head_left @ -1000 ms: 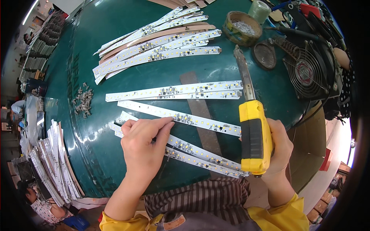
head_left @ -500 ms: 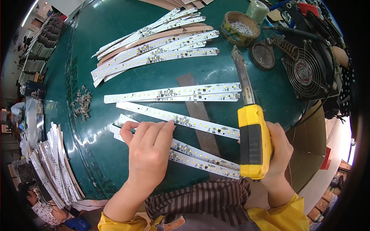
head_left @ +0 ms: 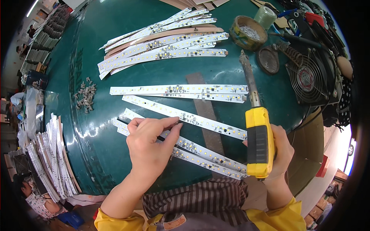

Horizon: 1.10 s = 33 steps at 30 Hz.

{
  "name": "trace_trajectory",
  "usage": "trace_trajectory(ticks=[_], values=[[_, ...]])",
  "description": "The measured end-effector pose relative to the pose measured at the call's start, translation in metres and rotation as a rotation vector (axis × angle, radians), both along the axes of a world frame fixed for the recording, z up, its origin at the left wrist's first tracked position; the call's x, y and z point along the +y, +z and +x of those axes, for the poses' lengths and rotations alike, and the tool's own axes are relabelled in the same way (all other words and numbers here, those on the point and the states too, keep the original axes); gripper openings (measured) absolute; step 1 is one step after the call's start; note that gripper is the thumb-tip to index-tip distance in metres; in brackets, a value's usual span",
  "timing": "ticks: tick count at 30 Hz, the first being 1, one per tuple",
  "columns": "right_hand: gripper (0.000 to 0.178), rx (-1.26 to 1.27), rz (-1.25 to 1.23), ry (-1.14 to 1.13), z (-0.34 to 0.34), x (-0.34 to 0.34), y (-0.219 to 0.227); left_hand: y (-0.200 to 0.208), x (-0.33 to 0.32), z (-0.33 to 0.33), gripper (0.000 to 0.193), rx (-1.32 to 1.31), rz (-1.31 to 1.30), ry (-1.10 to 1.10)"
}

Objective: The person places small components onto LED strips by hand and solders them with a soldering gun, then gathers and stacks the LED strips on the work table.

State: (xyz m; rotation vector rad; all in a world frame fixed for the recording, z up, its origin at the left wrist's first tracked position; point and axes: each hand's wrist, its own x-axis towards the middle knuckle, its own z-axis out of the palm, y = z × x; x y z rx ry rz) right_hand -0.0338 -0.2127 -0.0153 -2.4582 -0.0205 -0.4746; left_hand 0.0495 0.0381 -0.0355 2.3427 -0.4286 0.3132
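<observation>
My right hand (head_left: 281,152) grips a yellow and black soldering gun (head_left: 257,140), its long metal barrel pointing away toward the far side. Behind the gun lies the right end of a white LED strip (head_left: 210,123). My left hand (head_left: 151,140) hovers at that strip's near edge, thumb and forefinger pinched together. Something tiny and dark shows at those fingertips, too small to name. Under this hand run two more LED strips (head_left: 200,148), partly hidden by it. Two overlapping LED strips (head_left: 142,90) lie farther away. A flat dark bar (head_left: 204,111) passes beneath the strips.
A heap of LED strips (head_left: 165,42) lies at the back. Small metal parts (head_left: 86,96) are piled at left, near more stacked strips (head_left: 54,154). At the far right stand a round tub (head_left: 241,38), a small dish (head_left: 268,60) and a fan (head_left: 308,79). A cardboard box (head_left: 308,154) sits at right.
My left hand has turned, and its thumb and forefinger now show pinched at the strip's edge. The view has shifted slightly; the soldering gun stays in my right hand.
</observation>
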Motion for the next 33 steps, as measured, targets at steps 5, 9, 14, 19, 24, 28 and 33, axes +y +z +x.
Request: trace_trajectory(ticks=[5, 9, 14, 19, 24, 28, 33], values=[[0.045, -0.008, -0.011, -0.008, 0.002, 0.002, 0.003, 0.006, -0.005, 0.001, 0.020, -0.105, 0.057, 0.001], [0.045, -0.018, -0.011, -0.013, 0.003, 0.004, 0.004, 0.004, -0.004, 0.002, 0.018, -0.117, 0.044, -0.005], [0.040, 0.021, 0.016, -0.010, 0.001, -0.001, 0.005, 0.004, -0.002, 0.000, 0.016, -0.114, 0.090, 0.003], [0.026, 0.007, 0.310, -0.008, -0.018, -0.002, 0.010, 0.003, -0.004, 0.000, 0.014, -0.098, 0.085, 0.020], [0.062, 0.290, 0.475, 0.199, -0.039, -0.024, -0.001, 0.006, -0.005, 0.000, 0.014, -0.103, 0.087, 0.050], [0.056, 0.329, 0.528, 0.245, -0.031, -0.019, -0.004, 0.004, -0.005, 0.000, 0.014, -0.093, 0.087, 0.065], [0.053, 0.313, 0.515, 0.264, -0.029, -0.018, 0.000, 0.005, -0.005, 0.000, 0.012, -0.100, 0.060, 0.058]])
